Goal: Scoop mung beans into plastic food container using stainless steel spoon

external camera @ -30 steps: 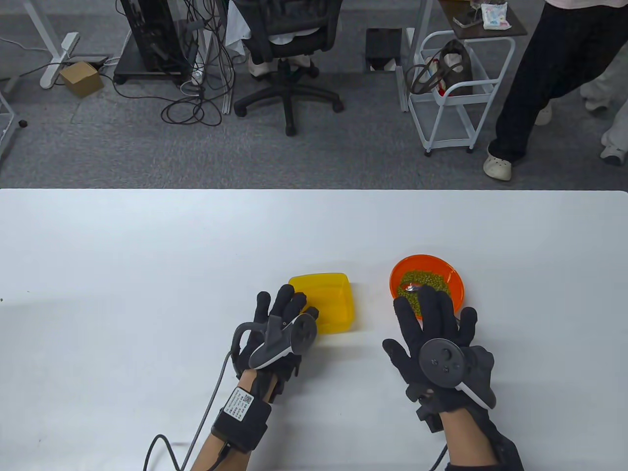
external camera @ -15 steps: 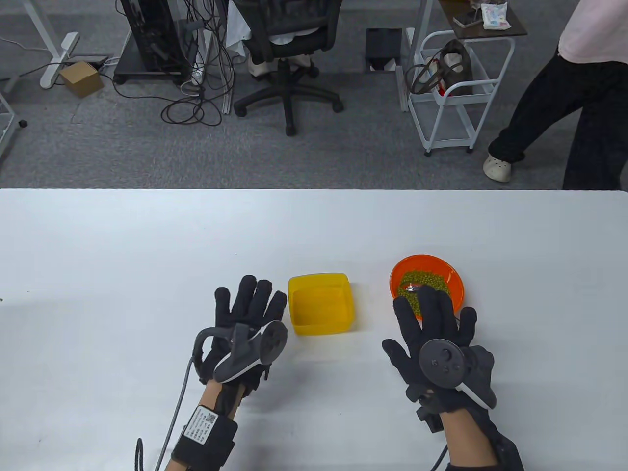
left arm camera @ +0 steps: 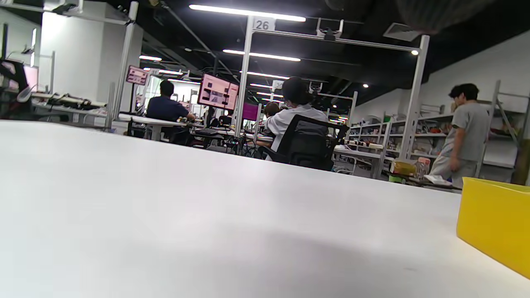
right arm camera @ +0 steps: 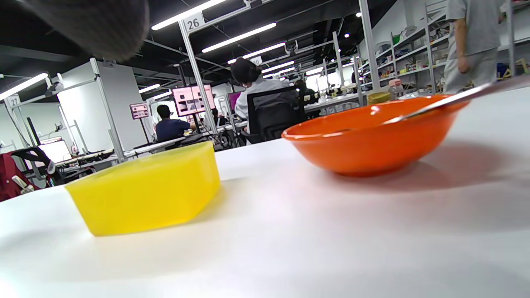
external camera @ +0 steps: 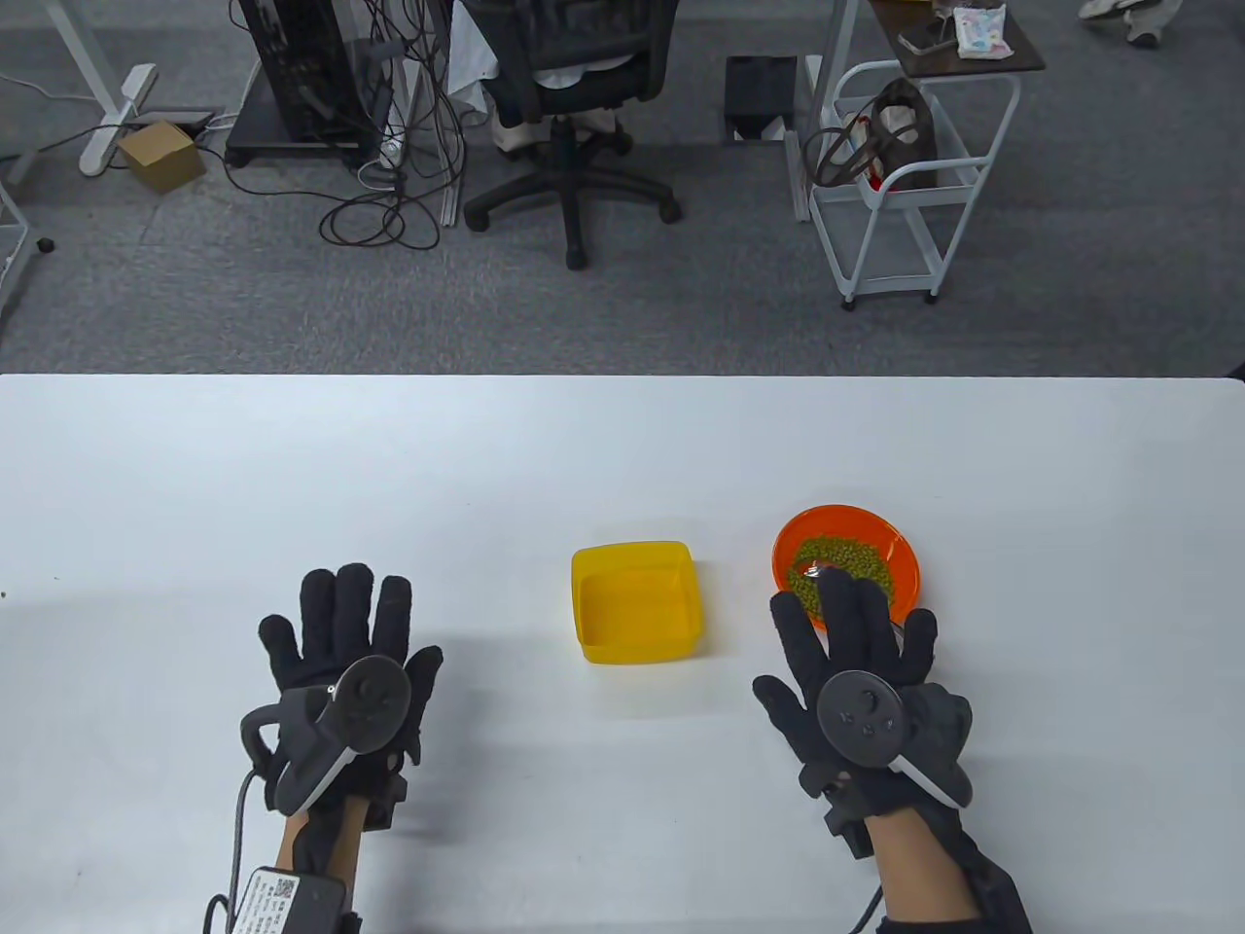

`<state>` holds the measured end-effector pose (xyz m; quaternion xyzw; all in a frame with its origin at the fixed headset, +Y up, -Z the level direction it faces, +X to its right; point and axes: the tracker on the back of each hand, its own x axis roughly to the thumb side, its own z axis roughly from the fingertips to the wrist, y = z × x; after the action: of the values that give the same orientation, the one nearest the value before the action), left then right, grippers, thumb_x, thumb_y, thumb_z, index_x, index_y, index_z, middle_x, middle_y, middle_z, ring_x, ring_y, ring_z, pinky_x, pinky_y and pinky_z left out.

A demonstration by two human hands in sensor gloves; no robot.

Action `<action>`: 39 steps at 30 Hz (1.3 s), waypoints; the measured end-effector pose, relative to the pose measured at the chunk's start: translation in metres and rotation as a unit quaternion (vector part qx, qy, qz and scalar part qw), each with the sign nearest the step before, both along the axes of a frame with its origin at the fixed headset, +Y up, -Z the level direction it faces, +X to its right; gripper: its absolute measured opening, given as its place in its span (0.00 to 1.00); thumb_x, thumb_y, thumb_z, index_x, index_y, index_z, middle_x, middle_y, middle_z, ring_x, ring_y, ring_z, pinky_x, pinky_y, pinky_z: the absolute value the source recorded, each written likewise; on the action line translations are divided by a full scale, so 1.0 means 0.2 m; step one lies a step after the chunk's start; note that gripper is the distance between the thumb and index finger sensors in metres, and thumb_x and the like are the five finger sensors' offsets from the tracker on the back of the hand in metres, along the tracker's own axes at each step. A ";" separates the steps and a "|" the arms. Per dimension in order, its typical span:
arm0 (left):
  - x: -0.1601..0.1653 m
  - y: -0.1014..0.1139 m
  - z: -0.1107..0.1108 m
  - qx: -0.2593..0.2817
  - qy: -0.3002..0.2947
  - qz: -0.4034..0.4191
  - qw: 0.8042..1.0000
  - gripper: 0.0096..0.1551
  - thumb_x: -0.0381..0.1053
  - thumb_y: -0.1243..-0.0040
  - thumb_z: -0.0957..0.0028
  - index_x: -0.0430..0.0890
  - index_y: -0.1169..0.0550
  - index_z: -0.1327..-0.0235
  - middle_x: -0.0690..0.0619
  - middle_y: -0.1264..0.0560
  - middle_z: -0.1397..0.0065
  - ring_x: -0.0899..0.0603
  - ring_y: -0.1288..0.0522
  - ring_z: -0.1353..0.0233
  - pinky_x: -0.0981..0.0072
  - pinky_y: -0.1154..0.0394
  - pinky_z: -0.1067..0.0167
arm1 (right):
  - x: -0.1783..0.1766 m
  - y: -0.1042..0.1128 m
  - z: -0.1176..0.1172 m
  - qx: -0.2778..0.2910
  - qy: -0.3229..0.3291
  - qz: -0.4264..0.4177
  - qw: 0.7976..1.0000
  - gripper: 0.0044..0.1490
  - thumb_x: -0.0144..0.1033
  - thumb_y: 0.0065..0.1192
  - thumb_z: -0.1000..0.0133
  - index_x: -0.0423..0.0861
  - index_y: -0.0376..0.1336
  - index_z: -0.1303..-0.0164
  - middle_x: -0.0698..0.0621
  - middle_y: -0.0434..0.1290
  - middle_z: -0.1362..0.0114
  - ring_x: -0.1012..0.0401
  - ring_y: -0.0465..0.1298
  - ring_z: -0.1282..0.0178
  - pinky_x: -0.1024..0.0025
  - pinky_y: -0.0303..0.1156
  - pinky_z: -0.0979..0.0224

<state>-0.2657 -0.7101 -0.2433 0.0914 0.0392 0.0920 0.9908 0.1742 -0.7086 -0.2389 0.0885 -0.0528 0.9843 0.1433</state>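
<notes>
A yellow plastic container (external camera: 637, 603) stands empty on the white table (external camera: 389, 467); it also shows in the left wrist view (left arm camera: 492, 223) and the right wrist view (right arm camera: 145, 186). To its right an orange bowl (external camera: 907, 564) holds mung beans (external camera: 856, 559). A steel spoon (right arm camera: 439, 105) lies in the bowl with its handle over the rim. My right hand (external camera: 846, 632) is open with spread fingers, its fingertips over the bowl's near edge, holding nothing. My left hand (external camera: 340, 632) is open and flat, well left of the container.
Beyond the table's far edge are an office chair (external camera: 569, 88), a white wire cart (external camera: 905, 185) and cables on the floor. The table's front edge lies just behind my wrists.
My left hand has moved left, away from the yellow container, and now lies flat. My right hand has barely shifted. The person at the back right has walked off.
</notes>
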 end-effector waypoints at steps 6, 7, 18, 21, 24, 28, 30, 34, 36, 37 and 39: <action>-0.04 -0.02 0.01 -0.021 0.002 -0.005 1.000 0.45 0.68 0.52 0.53 0.64 0.52 0.23 0.52 0.61 0.13 0.38 0.62 0.14 0.26 0.63 0.25 | 0.00 -0.03 -0.02 -0.018 -0.012 0.014 1.000 0.51 0.63 0.57 0.43 0.67 0.32 0.21 0.59 0.19 0.18 0.49 0.24 0.15 0.34 0.14 0.27; -0.04 -0.01 0.02 -0.016 0.002 0.001 1.000 0.45 0.68 0.52 0.53 0.64 0.52 0.23 0.52 0.61 0.13 0.38 0.62 0.14 0.27 0.63 0.25 | 0.00 -0.03 -0.02 -0.019 -0.014 0.016 1.000 0.51 0.63 0.57 0.44 0.67 0.32 0.21 0.59 0.19 0.18 0.50 0.24 0.15 0.34 0.14 0.27; -0.02 -0.02 0.02 -0.028 -0.017 0.008 0.999 0.45 0.68 0.52 0.53 0.63 0.52 0.23 0.52 0.61 0.14 0.38 0.62 0.14 0.27 0.63 0.25 | 0.20 0.08 -0.09 0.003 -0.117 0.006 0.993 0.50 0.63 0.57 0.43 0.67 0.34 0.20 0.58 0.25 0.15 0.49 0.27 0.14 0.34 0.16 0.26; -0.01 -0.03 0.02 -0.028 -0.020 0.008 0.999 0.45 0.68 0.52 0.53 0.63 0.52 0.23 0.52 0.61 0.14 0.39 0.62 0.14 0.28 0.63 0.24 | 0.28 0.08 -0.15 -0.021 -0.150 0.028 0.988 0.50 0.63 0.57 0.43 0.67 0.34 0.20 0.58 0.25 0.15 0.49 0.27 0.14 0.34 0.16 0.25; 0.00 -0.04 0.01 -0.034 -0.021 0.006 0.999 0.45 0.68 0.52 0.53 0.63 0.51 0.23 0.52 0.61 0.13 0.39 0.62 0.14 0.28 0.63 0.24 | 0.35 0.04 -0.20 -0.049 -0.177 0.037 0.982 0.50 0.63 0.57 0.43 0.66 0.36 0.19 0.58 0.27 0.14 0.49 0.28 0.13 0.34 0.16 0.25; 0.00 -0.05 0.01 -0.040 -0.019 0.005 0.999 0.45 0.68 0.52 0.53 0.63 0.51 0.23 0.52 0.61 0.13 0.39 0.62 0.14 0.28 0.63 0.24 | 0.42 -0.06 -0.22 -0.081 -0.181 0.021 0.980 0.49 0.63 0.58 0.44 0.65 0.38 0.19 0.57 0.30 0.13 0.48 0.30 0.13 0.34 0.17 0.24; 0.00 -0.06 0.01 -0.046 -0.019 0.005 0.999 0.45 0.68 0.52 0.53 0.63 0.51 0.23 0.52 0.61 0.13 0.39 0.62 0.14 0.28 0.63 0.24 | 0.43 -0.10 -0.22 -0.106 -0.182 0.025 0.977 0.48 0.63 0.58 0.44 0.66 0.39 0.19 0.57 0.32 0.13 0.48 0.31 0.12 0.34 0.17 0.24; 0.02 -0.09 0.01 -0.060 -0.025 -0.001 0.998 0.44 0.68 0.52 0.53 0.63 0.51 0.23 0.52 0.60 0.14 0.39 0.62 0.14 0.28 0.63 0.25 | 0.43 -0.15 -0.24 -0.121 -0.193 0.054 0.972 0.47 0.63 0.59 0.44 0.68 0.41 0.19 0.57 0.38 0.13 0.47 0.37 0.12 0.34 0.21 0.20; 0.03 -0.09 0.01 -0.063 -0.029 -0.002 0.998 0.44 0.68 0.52 0.53 0.63 0.51 0.23 0.52 0.61 0.14 0.39 0.62 0.14 0.28 0.64 0.25 | 0.42 -0.17 -0.25 -0.123 -0.199 0.063 0.970 0.46 0.62 0.59 0.44 0.69 0.42 0.20 0.56 0.41 0.13 0.47 0.38 0.12 0.34 0.22 0.20; 0.04 -0.09 0.01 -0.062 -0.031 -0.002 0.998 0.44 0.68 0.52 0.53 0.63 0.51 0.23 0.52 0.61 0.14 0.39 0.62 0.14 0.28 0.64 0.25 | 0.41 -0.17 -0.25 -0.119 -0.200 0.069 0.970 0.45 0.62 0.59 0.44 0.69 0.43 0.20 0.55 0.42 0.13 0.46 0.39 0.12 0.35 0.23 0.20; 0.05 -0.09 0.02 -0.062 -0.034 -0.004 0.997 0.44 0.68 0.52 0.53 0.63 0.51 0.23 0.52 0.60 0.14 0.39 0.62 0.14 0.28 0.63 0.25 | 0.40 -0.18 -0.25 -0.116 -0.199 0.081 0.970 0.44 0.61 0.60 0.44 0.70 0.44 0.20 0.54 0.45 0.13 0.46 0.42 0.12 0.35 0.25 0.19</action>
<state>-0.2560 -0.7281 -0.2403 0.0270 0.0104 0.0880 0.9957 0.2535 -0.7439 -0.2890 -0.1225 0.0413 0.9898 0.0593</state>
